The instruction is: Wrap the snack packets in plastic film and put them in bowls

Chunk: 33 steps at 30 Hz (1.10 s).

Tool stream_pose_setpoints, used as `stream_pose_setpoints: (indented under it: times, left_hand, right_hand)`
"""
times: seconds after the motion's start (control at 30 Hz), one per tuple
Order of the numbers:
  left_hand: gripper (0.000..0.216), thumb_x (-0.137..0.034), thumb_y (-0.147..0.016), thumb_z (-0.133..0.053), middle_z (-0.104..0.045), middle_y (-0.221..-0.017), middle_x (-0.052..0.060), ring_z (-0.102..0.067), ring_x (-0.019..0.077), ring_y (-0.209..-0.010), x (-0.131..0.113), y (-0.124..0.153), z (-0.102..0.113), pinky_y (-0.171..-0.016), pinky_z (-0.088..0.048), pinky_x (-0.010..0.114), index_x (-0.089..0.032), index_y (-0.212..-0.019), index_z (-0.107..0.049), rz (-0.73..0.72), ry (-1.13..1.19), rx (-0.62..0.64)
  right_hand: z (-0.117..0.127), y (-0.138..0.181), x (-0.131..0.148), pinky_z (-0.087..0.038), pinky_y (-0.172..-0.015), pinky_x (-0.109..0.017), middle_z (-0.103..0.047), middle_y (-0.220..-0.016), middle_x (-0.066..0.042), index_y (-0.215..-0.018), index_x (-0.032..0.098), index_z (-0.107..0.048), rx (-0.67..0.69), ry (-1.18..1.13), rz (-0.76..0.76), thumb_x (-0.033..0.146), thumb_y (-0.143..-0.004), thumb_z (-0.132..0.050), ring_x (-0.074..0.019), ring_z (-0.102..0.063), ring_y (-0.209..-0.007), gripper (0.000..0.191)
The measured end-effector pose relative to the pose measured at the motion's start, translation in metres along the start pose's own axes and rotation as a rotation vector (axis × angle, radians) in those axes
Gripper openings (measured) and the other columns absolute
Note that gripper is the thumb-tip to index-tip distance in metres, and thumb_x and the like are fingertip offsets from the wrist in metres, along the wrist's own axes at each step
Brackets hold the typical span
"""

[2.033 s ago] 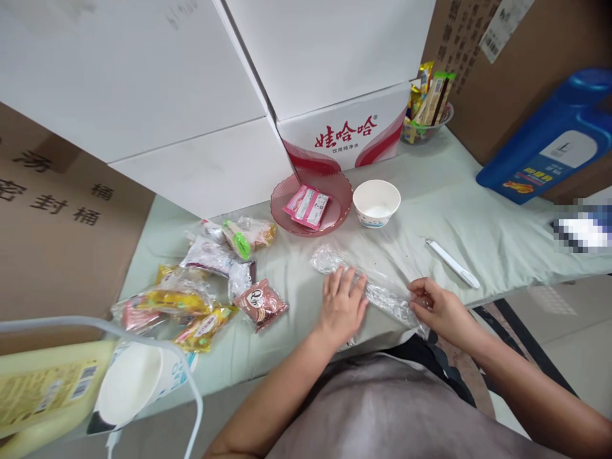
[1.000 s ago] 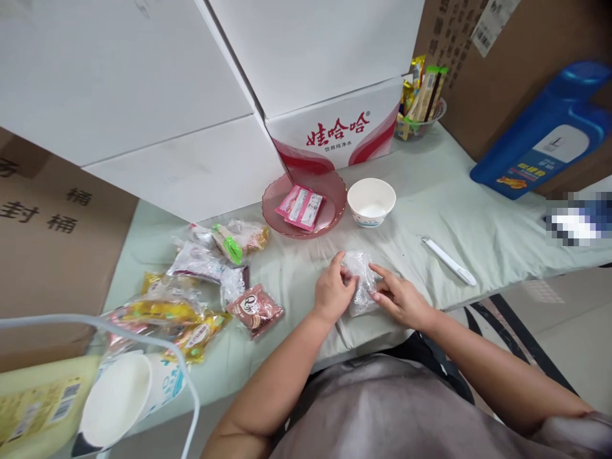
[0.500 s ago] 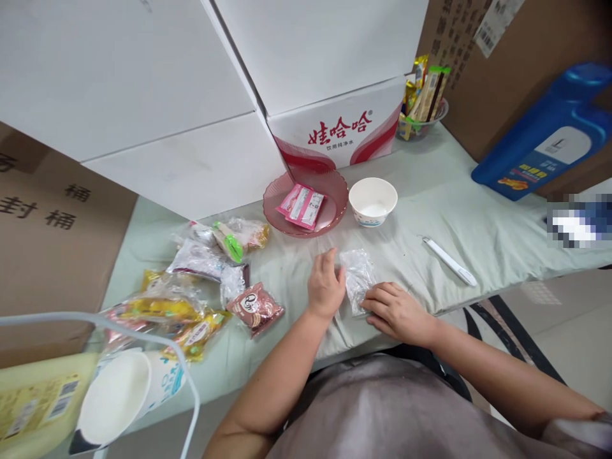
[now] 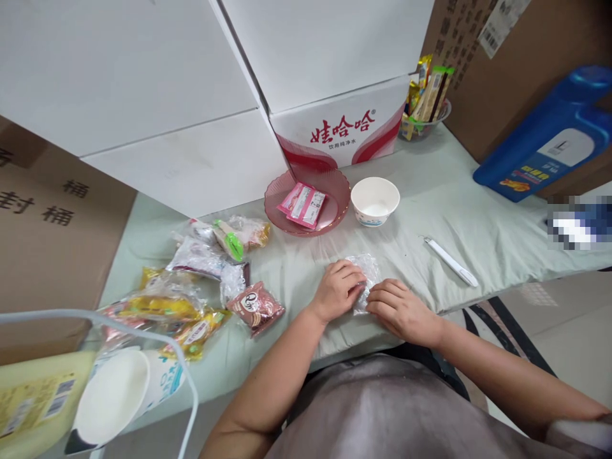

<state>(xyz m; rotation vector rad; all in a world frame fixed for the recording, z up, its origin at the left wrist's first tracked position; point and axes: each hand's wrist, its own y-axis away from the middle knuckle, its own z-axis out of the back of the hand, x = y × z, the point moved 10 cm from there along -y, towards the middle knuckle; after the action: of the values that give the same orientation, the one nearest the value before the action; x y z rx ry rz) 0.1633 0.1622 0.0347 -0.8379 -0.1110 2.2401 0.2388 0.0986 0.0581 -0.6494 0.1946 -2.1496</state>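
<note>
In the head view, a crinkled clear plastic bag (image 4: 371, 269) lies on the cloth in front of me. My left hand (image 4: 338, 290) is closed over its left edge with curled fingers. My right hand (image 4: 404, 312) holds the near right edge, fingertips pressed together on the plastic. The two hands are close to each other and partly cover the bag. Beyond them stand a pink scalloped bowl (image 4: 337, 221) with pink-and-white packets (image 4: 305, 205) in it and a white paper cup (image 4: 375, 203). Off to the right is a white craft knife (image 4: 450, 261).
Several wrapped snacks (image 4: 201, 258) are heaped on the left, with a brown snack packet (image 4: 258, 309) nearest my left arm. White cartons (image 4: 342, 127) stand at the back. A blue bottle (image 4: 545, 140) and a tub of snacks (image 4: 425, 121) are at the right. A pale tube (image 4: 191, 389) curves at lower left.
My left hand has come down and right onto the bag, its fingers now curled over the edge. My right hand stays at the bag's right side. The camera view shifts slightly.
</note>
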Motion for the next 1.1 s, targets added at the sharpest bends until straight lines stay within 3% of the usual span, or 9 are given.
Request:
stream_pose_setpoints:
  times: [0.2, 0.33, 0.4, 0.5, 0.73, 0.83, 0.97, 1.03, 1.1]
  left_hand:
    - [0.048, -0.017, -0.088, -0.049, -0.06, -0.124, 0.012, -0.059, 0.021, -0.112, 0.018, 0.005, 0.008, -0.099, -0.047, 0.04, -0.02, -0.136, -0.042, 0.112, 0.139, -0.104]
    - [0.06, -0.006, -0.084, -0.043, -0.053, -0.133, 0.013, -0.057, 0.0205, -0.116, 0.027, 0.008, 0.008, -0.097, -0.049, 0.038, -0.021, -0.141, -0.033, 0.167, 0.132, -0.16]
    - [0.061, -0.004, -0.084, -0.04, -0.053, -0.132, 0.013, -0.061, 0.0184, -0.107, 0.028, 0.008, 0.008, -0.093, -0.051, 0.036, -0.022, -0.141, -0.032, 0.165, 0.149, -0.186]
    - [0.054, -0.006, -0.088, -0.037, -0.053, -0.127, 0.013, -0.064, 0.0142, -0.091, 0.029, 0.009, 0.012, -0.088, -0.053, 0.034, -0.021, -0.139, -0.035, 0.17, 0.207, -0.23]
    - [0.012, -0.024, -0.092, -0.054, -0.059, -0.105, 0.009, -0.056, 0.0219, -0.101, 0.025, 0.006, 0.018, -0.09, -0.05, 0.038, -0.019, -0.094, -0.064, 0.204, -0.03, -0.254]
    - [0.004, -0.022, -0.083, -0.066, -0.06, -0.102, 0.008, -0.053, 0.0243, -0.097, 0.029, 0.007, 0.018, -0.088, -0.048, 0.04, -0.019, -0.085, -0.065, 0.292, -0.172, -0.25]
    - [0.014, -0.021, -0.078, -0.07, -0.06, -0.103, 0.008, -0.052, 0.0252, -0.098, 0.029, 0.006, 0.018, -0.09, -0.047, 0.041, -0.019, -0.092, -0.066, 0.311, -0.201, -0.258]
    - [0.02, -0.022, -0.079, -0.07, -0.06, -0.104, 0.009, -0.052, 0.0257, -0.099, 0.03, 0.006, 0.017, -0.09, -0.047, 0.042, -0.019, -0.099, -0.066, 0.315, -0.206, -0.239]
    - [0.024, -0.023, -0.08, -0.068, -0.06, -0.106, 0.01, -0.051, 0.0267, -0.099, 0.03, 0.006, 0.016, -0.091, -0.047, 0.043, -0.018, -0.103, -0.065, 0.315, -0.213, -0.221]
  right_hand:
    - [0.012, -0.031, -0.038, -0.044, -0.068, -0.029, -0.065, -0.084, -0.006, -0.104, 0.018, -0.061, -0.021, 0.08, -0.128, 0.024, -0.101, -0.035, -0.0177, -0.06, -0.077, 0.027]
    - [-0.003, -0.052, -0.079, -0.036, -0.06, -0.028, -0.065, -0.091, -0.008, -0.105, 0.016, -0.063, 0.102, 0.213, -0.328, 0.026, -0.1, -0.037, -0.0171, -0.059, -0.071, 0.028]
    - [-0.015, -0.057, -0.091, -0.033, -0.058, -0.029, -0.065, -0.091, -0.008, -0.102, 0.016, -0.064, 0.172, 0.274, -0.385, 0.024, -0.099, -0.039, -0.0167, -0.058, -0.069, 0.026]
    - [-0.026, -0.059, -0.098, -0.029, -0.057, -0.03, -0.064, -0.091, -0.009, -0.099, 0.016, -0.065, 0.182, 0.335, -0.417, 0.026, -0.098, -0.04, -0.0167, -0.057, -0.068, 0.026]
    - [-0.03, -0.054, -0.098, -0.028, -0.058, -0.03, -0.063, -0.087, -0.007, -0.096, 0.017, -0.065, 0.103, 0.328, -0.422, 0.027, -0.098, -0.041, -0.0166, -0.053, -0.07, 0.027]
    - [-0.019, -0.052, -0.106, -0.034, -0.065, -0.03, -0.062, -0.087, -0.009, -0.092, 0.017, -0.066, 0.014, 0.337, -0.432, 0.03, -0.097, -0.044, -0.0203, -0.054, -0.078, 0.025]
    - [0.017, -0.039, -0.123, -0.042, -0.079, -0.037, -0.062, -0.089, -0.013, -0.091, 0.015, -0.066, -0.246, 0.355, -0.505, 0.022, -0.093, -0.048, -0.0257, -0.053, -0.088, 0.02]
    - [0.024, -0.039, -0.115, -0.043, -0.084, -0.04, -0.063, -0.094, -0.013, -0.095, 0.016, -0.066, -0.296, 0.275, -0.4, 0.02, -0.092, -0.047, -0.0255, -0.053, -0.092, 0.02]
    - [0.013, -0.047, -0.092, -0.045, -0.087, -0.04, -0.064, -0.101, -0.011, -0.102, 0.018, -0.066, -0.209, 0.149, -0.191, 0.021, -0.092, -0.049, -0.0242, -0.053, -0.096, 0.02]
